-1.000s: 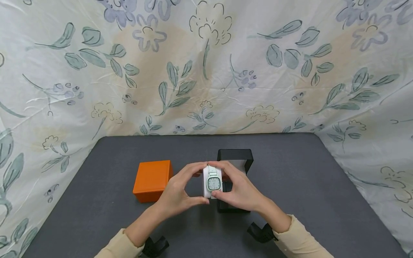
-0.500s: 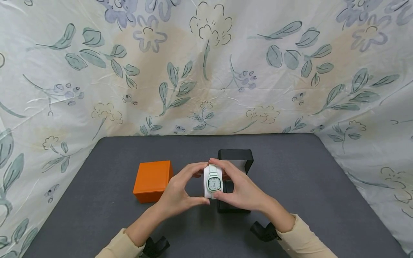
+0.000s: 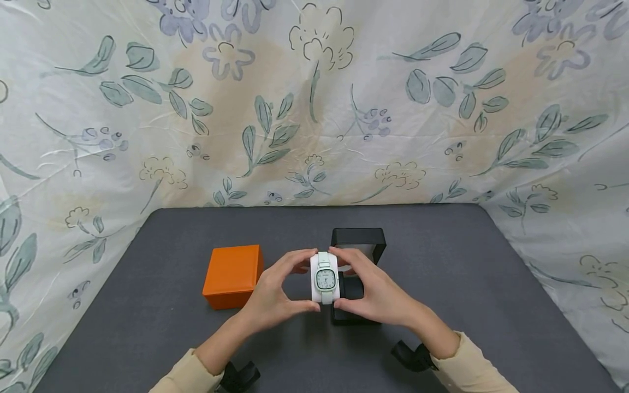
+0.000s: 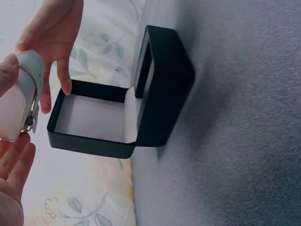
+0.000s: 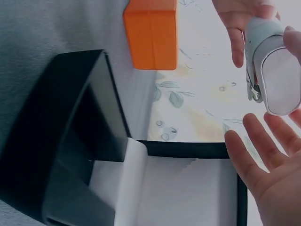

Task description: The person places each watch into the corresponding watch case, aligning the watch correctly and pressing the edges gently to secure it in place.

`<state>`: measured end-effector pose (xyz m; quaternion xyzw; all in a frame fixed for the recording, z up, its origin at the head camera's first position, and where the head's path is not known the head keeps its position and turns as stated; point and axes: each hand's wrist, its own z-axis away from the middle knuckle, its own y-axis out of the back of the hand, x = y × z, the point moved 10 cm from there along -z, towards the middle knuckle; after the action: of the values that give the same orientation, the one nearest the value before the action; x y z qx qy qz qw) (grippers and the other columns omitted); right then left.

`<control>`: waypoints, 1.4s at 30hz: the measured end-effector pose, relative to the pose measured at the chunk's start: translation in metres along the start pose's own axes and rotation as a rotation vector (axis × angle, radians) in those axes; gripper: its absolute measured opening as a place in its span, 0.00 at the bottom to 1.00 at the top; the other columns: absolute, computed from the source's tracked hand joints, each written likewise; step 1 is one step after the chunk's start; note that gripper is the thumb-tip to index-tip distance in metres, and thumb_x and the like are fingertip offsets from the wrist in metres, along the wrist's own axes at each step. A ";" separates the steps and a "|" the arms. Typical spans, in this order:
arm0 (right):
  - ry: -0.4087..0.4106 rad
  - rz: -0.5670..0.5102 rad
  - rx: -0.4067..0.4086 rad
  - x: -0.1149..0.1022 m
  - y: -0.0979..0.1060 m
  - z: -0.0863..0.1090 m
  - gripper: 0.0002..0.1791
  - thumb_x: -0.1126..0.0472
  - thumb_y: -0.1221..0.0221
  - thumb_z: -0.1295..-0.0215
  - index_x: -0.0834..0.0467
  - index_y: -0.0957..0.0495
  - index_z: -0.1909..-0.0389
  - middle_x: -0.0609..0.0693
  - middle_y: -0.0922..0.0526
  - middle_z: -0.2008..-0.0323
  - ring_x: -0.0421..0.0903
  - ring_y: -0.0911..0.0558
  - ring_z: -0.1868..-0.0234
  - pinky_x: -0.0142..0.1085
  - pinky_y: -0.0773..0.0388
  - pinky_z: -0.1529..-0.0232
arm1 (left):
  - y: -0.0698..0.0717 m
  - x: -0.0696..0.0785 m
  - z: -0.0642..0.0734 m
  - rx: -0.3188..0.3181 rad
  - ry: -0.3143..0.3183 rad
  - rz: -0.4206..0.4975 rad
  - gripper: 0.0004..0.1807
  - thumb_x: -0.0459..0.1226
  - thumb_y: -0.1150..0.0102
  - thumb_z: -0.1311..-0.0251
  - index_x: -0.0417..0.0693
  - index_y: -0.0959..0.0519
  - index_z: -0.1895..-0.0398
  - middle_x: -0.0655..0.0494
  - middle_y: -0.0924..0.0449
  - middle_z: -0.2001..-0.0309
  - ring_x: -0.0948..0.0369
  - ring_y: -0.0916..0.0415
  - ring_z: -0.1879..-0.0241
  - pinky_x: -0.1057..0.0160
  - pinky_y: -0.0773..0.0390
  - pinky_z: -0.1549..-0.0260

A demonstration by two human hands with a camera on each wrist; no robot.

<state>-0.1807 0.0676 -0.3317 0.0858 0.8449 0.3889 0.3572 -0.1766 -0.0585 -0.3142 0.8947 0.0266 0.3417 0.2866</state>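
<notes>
A pale mint wristwatch (image 3: 325,279) with a squarish white dial sits wrapped round a white cushion (image 3: 315,284), its face toward the head camera. My left hand (image 3: 272,286) holds the cushion's left side, thumb below and fingertips above. The right hand (image 3: 375,292) grips the opposite side in the same way, its thumb at the lower right edge. In the left wrist view the clasp (image 4: 30,120) shows at the back of the watch (image 4: 30,66). Behind the right hand stands an open black box (image 3: 358,236) with a pale lining (image 5: 183,188), partly hidden.
On the left, close to my left hand, an orange box (image 3: 233,273) stands on the grey table (image 3: 432,245). A floral cloth (image 3: 314,109) hangs behind the table and along both sides. Black straps (image 3: 413,356) sit at both wrists.
The right thumb has slid off the front of the watch strap to the cushion's right edge, and the right forearm has shifted right. My left hand stays nearly still.
</notes>
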 end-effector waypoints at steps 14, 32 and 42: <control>-0.035 0.064 -0.009 0.017 -0.008 0.010 0.44 0.49 0.32 0.51 0.55 0.41 0.34 0.45 0.33 0.41 0.43 0.28 0.45 0.34 0.25 0.50 | -0.023 -0.032 0.012 -0.050 0.118 -0.013 0.48 0.41 0.24 0.66 0.50 0.36 0.36 0.58 0.32 0.41 0.61 0.27 0.50 0.61 0.24 0.53; -0.150 0.195 -0.034 0.040 -0.001 0.024 0.44 0.39 0.34 0.54 0.51 0.37 0.36 0.41 0.29 0.44 0.40 0.28 0.46 0.41 0.25 0.52 | -0.048 -0.044 0.008 -0.114 0.178 -0.109 0.45 0.48 0.25 0.63 0.50 0.34 0.38 0.63 0.32 0.43 0.59 0.30 0.46 0.60 0.27 0.49; -0.173 0.200 -0.032 0.057 0.003 0.039 0.44 0.38 0.35 0.53 0.51 0.37 0.36 0.41 0.30 0.43 0.42 0.28 0.45 0.43 0.26 0.51 | -0.068 -0.051 0.002 -0.148 0.215 -0.169 0.45 0.49 0.26 0.63 0.50 0.34 0.38 0.60 0.31 0.42 0.61 0.31 0.44 0.57 0.27 0.49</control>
<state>-0.1966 0.1165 -0.3770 0.1971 0.7917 0.4273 0.3896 -0.2040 -0.0151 -0.3817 0.8238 0.1074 0.4114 0.3749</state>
